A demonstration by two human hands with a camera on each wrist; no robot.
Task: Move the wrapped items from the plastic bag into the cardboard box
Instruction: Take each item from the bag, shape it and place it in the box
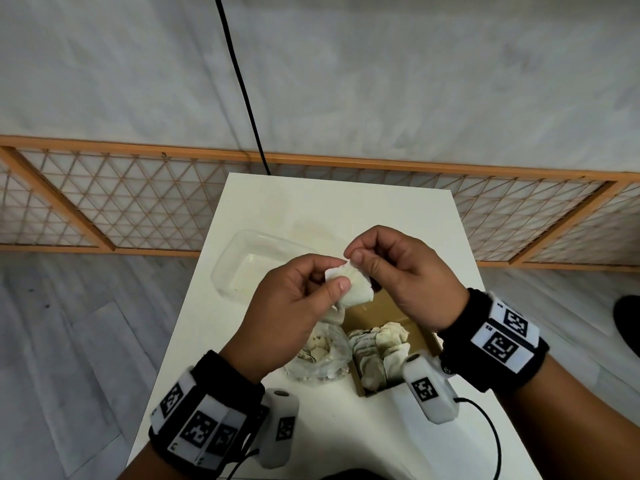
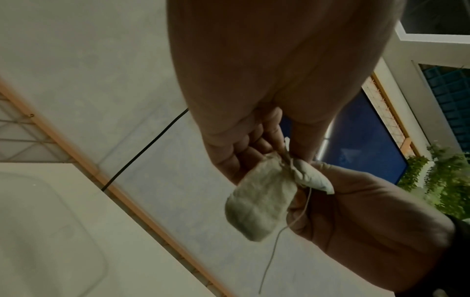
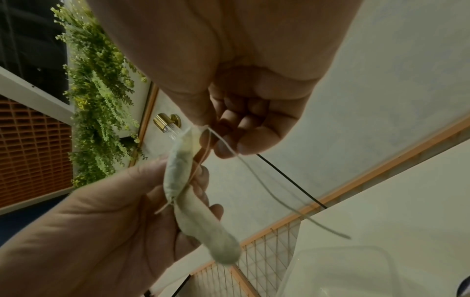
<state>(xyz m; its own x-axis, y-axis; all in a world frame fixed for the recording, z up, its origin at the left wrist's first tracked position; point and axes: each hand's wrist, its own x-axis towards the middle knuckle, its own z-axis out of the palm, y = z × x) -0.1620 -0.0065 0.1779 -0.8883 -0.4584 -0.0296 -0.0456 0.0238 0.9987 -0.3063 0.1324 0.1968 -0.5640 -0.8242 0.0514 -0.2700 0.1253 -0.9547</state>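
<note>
Above the table, both hands hold a small white wrapped item (image 1: 356, 285) with a loose string (image 3: 267, 191). In the wrist views it shows as two joined pouches (image 2: 262, 205). My left hand (image 1: 332, 275) grips its lower part between thumb and fingers. My right hand (image 1: 351, 255) pinches its top corner. Below the left hand, the clear plastic bag (image 1: 325, 362) lies on the table with wrapped items inside. To its right, the open cardboard box (image 1: 381, 310) holds several wrapped items and is partly hidden by my right wrist.
A clear plastic tray (image 1: 235, 258) sits on the white table (image 1: 346, 202), beyond the left hand. A wooden lattice barrier (image 1: 104, 202) runs behind the table, and a black cable (image 1: 242, 84) hangs down to its far edge. A dark object (image 1: 627, 323) lies on the floor at right.
</note>
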